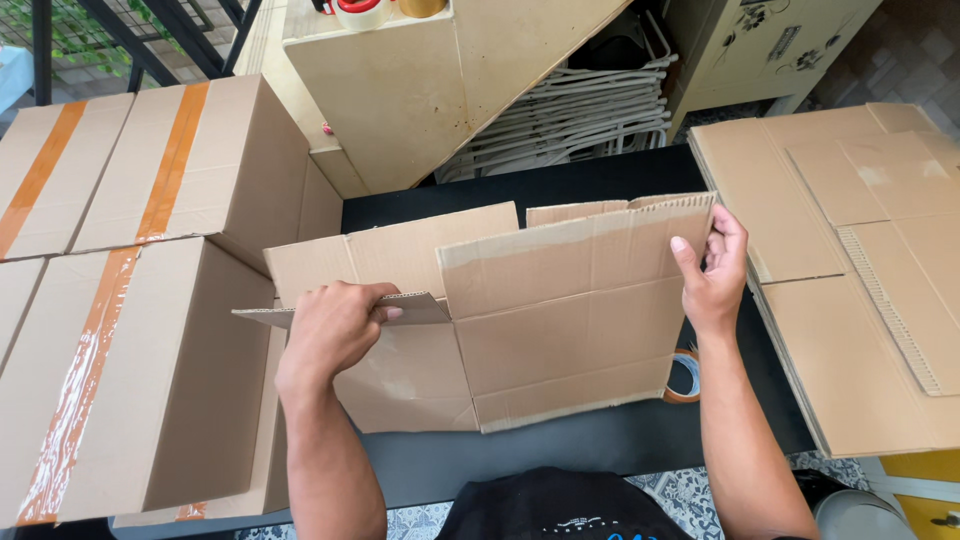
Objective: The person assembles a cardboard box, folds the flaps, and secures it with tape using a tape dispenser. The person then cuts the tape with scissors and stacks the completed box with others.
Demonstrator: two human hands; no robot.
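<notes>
Nearest the camera, both forearms reach forward over the dark counter (560, 450) to a half-opened carton (500, 320) that stands on it, straight ahead of the person and between the two hands; its long axis runs left to right across the view, so each hand takes one end. The left hand (335, 325) lies curled over a small flap (340, 310) at the carton's left side, fingers on top and pressing it down toward level, thumb hidden beneath; the right hand (715, 265) pinches the carton's upper right corner, thumb on the near face and fingers wrapped behind the edge, holding that panel upright. Of the two, the left hand sits nearer the body and lower; the right is farther out and higher, so the carton slants slightly away toward the right.

Just beside the right wrist, partly hidden behind the carton's lower right corner, a tape roll (684, 378) lies on the counter. To the right, a stack of flat cardboard sheets (860, 300) lies close to the right hand. To the left, touching the counter's side, taped boxes (130, 300) with orange strips stand piled up. Beyond the carton, a pale cabinet (400, 90) leans in view with more tape rolls (365, 10) on top; behind it lie white metal racks (580, 115).
</notes>
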